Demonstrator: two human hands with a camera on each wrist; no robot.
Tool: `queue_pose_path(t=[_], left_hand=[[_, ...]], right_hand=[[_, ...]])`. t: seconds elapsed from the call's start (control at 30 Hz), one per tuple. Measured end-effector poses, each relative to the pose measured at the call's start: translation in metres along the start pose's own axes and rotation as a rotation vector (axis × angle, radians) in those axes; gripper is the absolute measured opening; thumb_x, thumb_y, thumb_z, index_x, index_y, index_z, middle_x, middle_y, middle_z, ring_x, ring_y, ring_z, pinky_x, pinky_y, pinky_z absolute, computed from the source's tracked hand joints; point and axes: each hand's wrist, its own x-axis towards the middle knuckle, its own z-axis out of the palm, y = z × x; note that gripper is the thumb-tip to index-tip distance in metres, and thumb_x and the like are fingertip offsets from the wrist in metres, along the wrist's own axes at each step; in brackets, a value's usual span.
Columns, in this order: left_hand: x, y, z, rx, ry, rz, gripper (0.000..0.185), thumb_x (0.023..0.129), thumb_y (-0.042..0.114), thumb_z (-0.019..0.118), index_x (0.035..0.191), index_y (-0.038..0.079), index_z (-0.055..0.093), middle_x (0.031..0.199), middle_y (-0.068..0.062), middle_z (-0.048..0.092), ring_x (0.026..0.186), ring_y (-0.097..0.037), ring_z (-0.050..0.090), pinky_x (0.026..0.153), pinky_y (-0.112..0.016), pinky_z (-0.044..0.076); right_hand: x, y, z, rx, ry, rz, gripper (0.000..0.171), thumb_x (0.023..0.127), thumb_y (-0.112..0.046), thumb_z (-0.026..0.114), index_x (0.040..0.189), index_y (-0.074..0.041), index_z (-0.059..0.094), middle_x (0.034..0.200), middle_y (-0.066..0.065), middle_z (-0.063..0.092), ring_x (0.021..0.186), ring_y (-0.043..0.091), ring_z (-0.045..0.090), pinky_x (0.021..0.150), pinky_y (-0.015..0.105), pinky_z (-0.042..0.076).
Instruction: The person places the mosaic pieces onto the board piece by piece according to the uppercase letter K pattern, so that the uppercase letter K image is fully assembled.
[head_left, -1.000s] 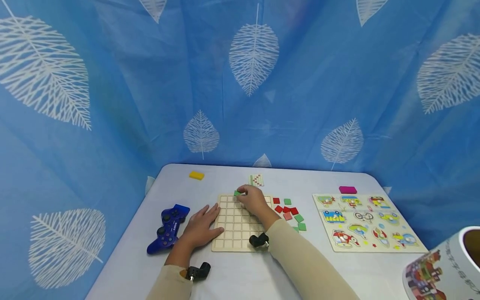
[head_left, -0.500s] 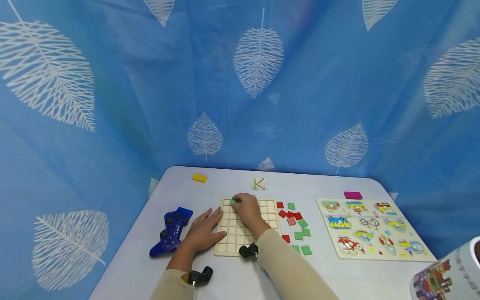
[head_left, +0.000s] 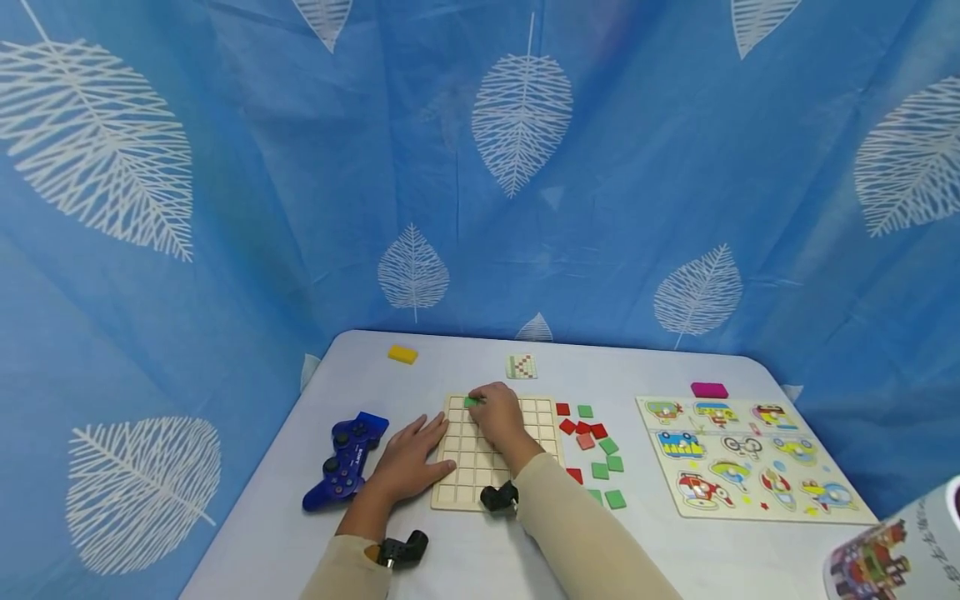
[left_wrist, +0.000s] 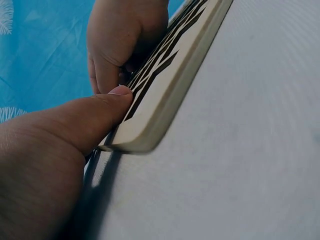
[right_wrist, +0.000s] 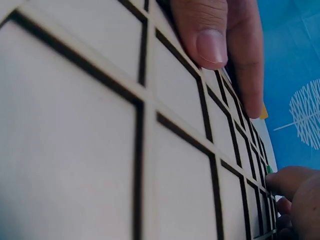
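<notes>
Fingers of the right hand (head_left: 498, 414) have brought the green tile (head_left: 471, 402) from the far edge of the grid board (head_left: 470, 479) into its top row, toward 11 o'clock. Thumb and fingertips are curled in a close pinch on the tile; how deep it sits is hidden. At the 9 o'clock edge lies the left hand (head_left: 411, 458), fingers spread, thumb touching the wood. Loose tiles (head_left: 585, 441) lie just past the 3 o'clock edge; white table (head_left: 637, 467) shows between them and the picture puzzle (head_left: 738, 510). Board lines run 12 to 6; the square tile, partly covered, lies roughly along them
</notes>
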Motion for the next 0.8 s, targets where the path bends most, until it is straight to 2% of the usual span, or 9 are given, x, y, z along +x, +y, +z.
queue_pose_path(t=[0.13,0.23,0.33,0.4,0.5,0.57,0.67,0.8], left_hand=[[-0.002,0.001,-0.001,-0.011,0.000,-0.009,0.081,0.095,0.056,0.069,0.163,0.025,0.039,0.172,0.006,0.031,0.161,-0.033,0.021,0.122,-0.070,0.024],[-0.001,0.001,-0.003,-0.016,-0.004,-0.007,0.081,0.095,0.056,0.070,0.163,0.025,0.039,0.172,0.005,0.031,0.161,-0.034,0.021,0.121,-0.071,0.024],[-0.001,0.000,-0.003,0.000,-0.008,-0.016,0.082,0.095,0.055,0.070,0.164,0.025,0.038,0.172,0.006,0.031,0.161,-0.033,0.021,0.122,-0.069,0.024],[-0.001,0.000,-0.003,0.008,-0.005,-0.021,0.082,0.094,0.054,0.070,0.164,0.025,0.038,0.172,0.006,0.030,0.161,-0.032,0.021,0.123,-0.068,0.024],[0.000,0.000,-0.002,0.015,-0.002,-0.022,0.082,0.094,0.054,0.071,0.164,0.026,0.037,0.173,0.007,0.029,0.161,-0.031,0.020,0.123,-0.067,0.024],[0.001,0.001,-0.001,0.007,0.000,-0.016,0.082,0.094,0.054,0.071,0.164,0.025,0.038,0.173,0.007,0.030,0.161,-0.032,0.021,0.123,-0.068,0.024],[0.001,0.001,-0.001,0.002,-0.009,-0.019,0.083,0.094,0.055,0.070,0.164,0.026,0.037,0.173,0.007,0.029,0.161,-0.031,0.020,0.123,-0.068,0.023],[0.002,0.001,-0.001,-0.007,0.000,-0.023,0.082,0.094,0.053,0.072,0.164,0.025,0.039,0.172,0.006,0.030,0.161,-0.033,0.021,0.122,-0.070,0.024]], right_hand=[[0.001,-0.002,-0.005,0.042,-0.060,0.012,0.026,0.097,-0.020,0.075,0.123,-0.018,0.078,0.128,0.008,0.067,0.125,0.031,0.062,0.107,0.049,0.051],[0.001,0.002,-0.016,0.166,-0.129,0.018,0.037,0.098,-0.020,0.073,0.135,-0.016,0.071,0.138,0.010,0.064,0.128,0.032,0.062,0.105,0.051,0.053],[0.001,0.015,-0.036,0.302,-0.169,0.029,0.043,0.101,-0.021,0.071,0.143,-0.014,0.064,0.142,0.010,0.061,0.127,0.031,0.062,0.099,0.050,0.055],[0.001,0.031,-0.055,0.323,-0.159,0.045,0.042,0.102,-0.022,0.069,0.143,-0.014,0.063,0.142,0.010,0.062,0.126,0.030,0.061,0.097,0.048,0.056],[0.001,0.064,-0.092,0.218,-0.113,0.066,0.039,0.102,-0.020,0.068,0.140,-0.012,0.065,0.139,0.012,0.064,0.124,0.031,0.061,0.097,0.049,0.055],[-0.001,0.089,-0.117,0.142,-0.103,0.111,0.037,0.102,-0.019,0.068,0.138,-0.011,0.065,0.140,0.013,0.063,0.125,0.033,0.060,0.099,0.050,0.055],[-0.006,0.122,-0.145,0.064,-0.135,0.197,0.038,0.101,-0.019,0.067,0.138,-0.011,0.064,0.141,0.014,0.062,0.127,0.034,0.058,0.107,0.054,0.050],[-0.014,0.149,-0.163,0.027,-0.207,0.249,0.043,0.099,-0.022,0.070,0.140,-0.012,0.064,0.143,0.015,0.061,0.130,0.035,0.054,0.114,0.060,0.043]])
